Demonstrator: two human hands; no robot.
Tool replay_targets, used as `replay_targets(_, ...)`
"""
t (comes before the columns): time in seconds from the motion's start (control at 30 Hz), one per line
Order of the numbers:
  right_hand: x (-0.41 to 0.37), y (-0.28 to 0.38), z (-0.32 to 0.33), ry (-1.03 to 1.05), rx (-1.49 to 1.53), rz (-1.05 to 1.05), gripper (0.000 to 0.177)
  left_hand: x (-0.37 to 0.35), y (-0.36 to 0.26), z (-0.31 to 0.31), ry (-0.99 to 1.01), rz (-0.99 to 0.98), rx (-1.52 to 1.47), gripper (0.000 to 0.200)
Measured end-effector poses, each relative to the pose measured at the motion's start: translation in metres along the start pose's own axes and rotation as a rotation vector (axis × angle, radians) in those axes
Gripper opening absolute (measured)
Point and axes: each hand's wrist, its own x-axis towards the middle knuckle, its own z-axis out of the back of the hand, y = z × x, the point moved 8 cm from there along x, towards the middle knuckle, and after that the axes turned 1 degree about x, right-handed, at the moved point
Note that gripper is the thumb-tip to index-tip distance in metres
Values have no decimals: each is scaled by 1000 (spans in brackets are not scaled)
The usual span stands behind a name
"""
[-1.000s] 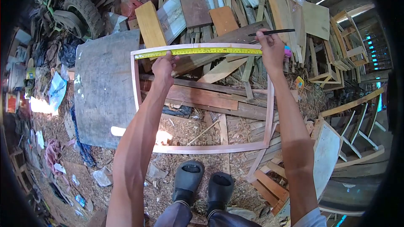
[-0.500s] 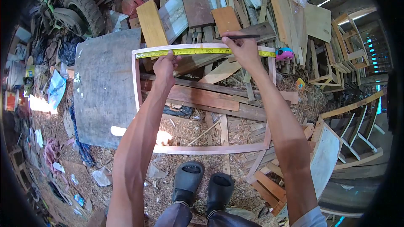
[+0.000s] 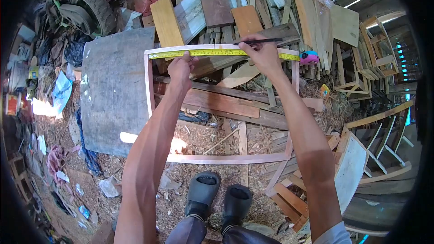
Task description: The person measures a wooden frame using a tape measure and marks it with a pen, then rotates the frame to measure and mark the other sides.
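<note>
A pale wooden rectangular frame [image 3: 230, 159] lies in front of me. The yellow blade of a tape measure [image 3: 221, 53] stretches along its far rail, and the pink and blue case [image 3: 309, 57] sits at the far right corner. My left hand [image 3: 181, 68] is closed at the blade's near edge, left of its middle, thumb against it. In my right hand [image 3: 264, 56] is a slim black pencil [image 3: 266, 40], held nearly level over the far rail with its tip pointing left. That hand rests over the blade, right of the middle.
Stacked boards [image 3: 212, 0] and offcuts fill the far side. A grey panel [image 3: 117, 90] lies at left, with a wheel [image 3: 92, 9] beyond it. Slatted wooden pieces [image 3: 384, 140] stand at right. Loose planks [image 3: 221, 101] lie inside the frame; shavings cover the floor by my shoes [image 3: 203, 190].
The whole view has shifted slightly. Both hands, the pencil and the tape measure keep nearly the same places along the frame's far rail.
</note>
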Motion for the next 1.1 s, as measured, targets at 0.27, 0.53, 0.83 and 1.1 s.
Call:
replay_targets(0.27,8,13,-25,187,-149,-50,17,6,4,0,-43,-31,-102,17)
replay_targets(0.53,6,15,-30,143,-189,117,16,3,2,1,-51,-20,-79,17)
replay_targets(0.83,6,14,-31,139,-186,104,16,2,0,1,-8,3,-37,23)
replay_targets(1.1,6,15,-33,141,-212,89,16,1,0,-1,6,-4,-29,25)
